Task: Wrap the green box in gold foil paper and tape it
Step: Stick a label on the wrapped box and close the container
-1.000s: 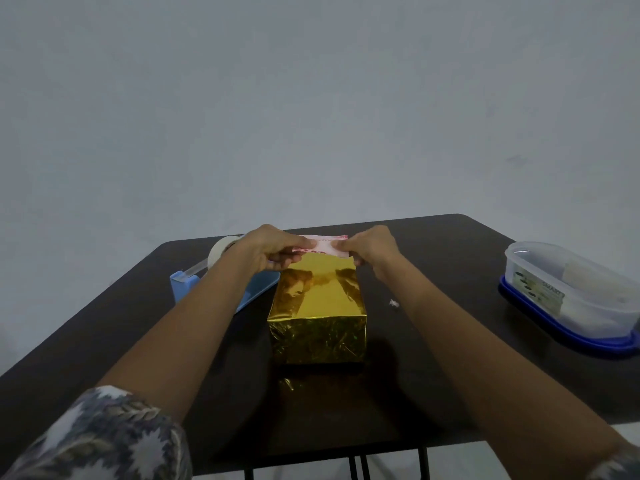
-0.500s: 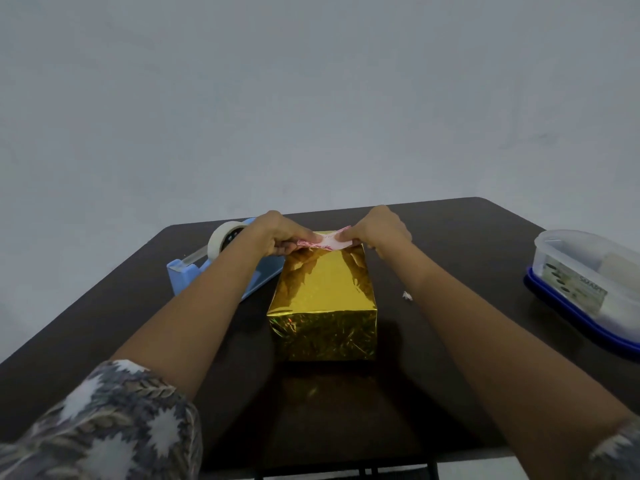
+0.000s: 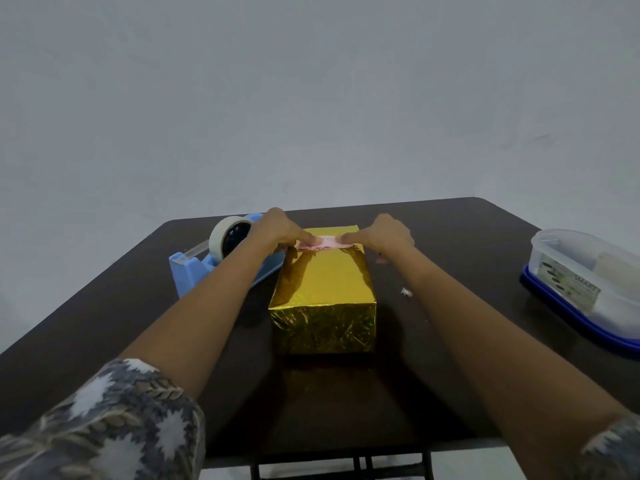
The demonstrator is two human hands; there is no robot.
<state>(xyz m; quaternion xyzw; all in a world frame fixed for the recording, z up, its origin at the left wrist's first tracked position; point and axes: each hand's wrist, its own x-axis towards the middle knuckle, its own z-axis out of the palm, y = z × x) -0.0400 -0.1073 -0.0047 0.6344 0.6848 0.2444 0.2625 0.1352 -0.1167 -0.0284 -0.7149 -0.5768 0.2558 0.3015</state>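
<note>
On the worktop [image 3: 104, 323], the left hand [image 3: 277, 230] and right hand [image 3: 384, 235] each pinch an end of a pink strip [image 3: 323, 243] lying across the gold box [image 3: 322, 292] top.

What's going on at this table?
A person is wrapping a box. The rectangular box covered in gold foil paper sits on the dark table, with no green showing. The left hand and right hand each pinch one end of a small pinkish strip, possibly tape, at the far edge of the box's top. A blue tape dispenser with a white roll stands beside the left hand. A clear plastic container sits far right.
</note>
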